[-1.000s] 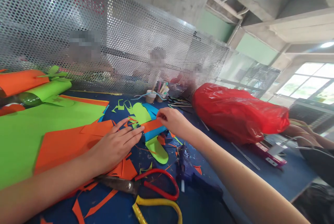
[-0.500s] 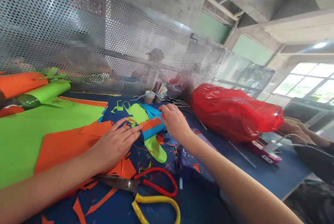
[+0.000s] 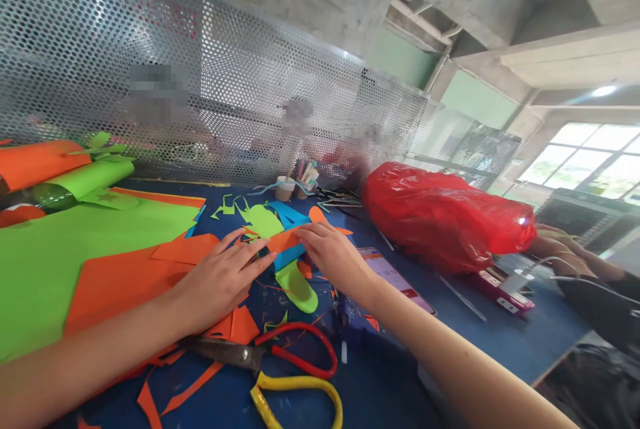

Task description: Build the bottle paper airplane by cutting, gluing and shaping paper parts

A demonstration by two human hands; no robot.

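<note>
Paper model (image 3: 290,257): blue body, orange strip (image 3: 284,240), lime-green lobe (image 3: 300,291). Scissors (image 3: 257,357): one red handle (image 3: 306,327), one yellow handle (image 3: 305,383), dark grey blades (image 3: 220,351). Large sheet (image 3: 30,269): lime green. Smaller sheet (image 3: 115,279): orange. Bag (image 3: 440,222): glossy red. Tabletop (image 3: 525,342): blue. Partition (image 3: 245,69): silver-grey, all-over pattern of round holes.

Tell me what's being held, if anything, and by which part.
The left hand is at the left end of the orange strip, the right hand over its right part, atop the blue piece. Whether they grip or just press can't be told.

One blue roll (image 3: 286,259), one scissors (image 3: 256,357), one phone (image 3: 395,275)
</note>
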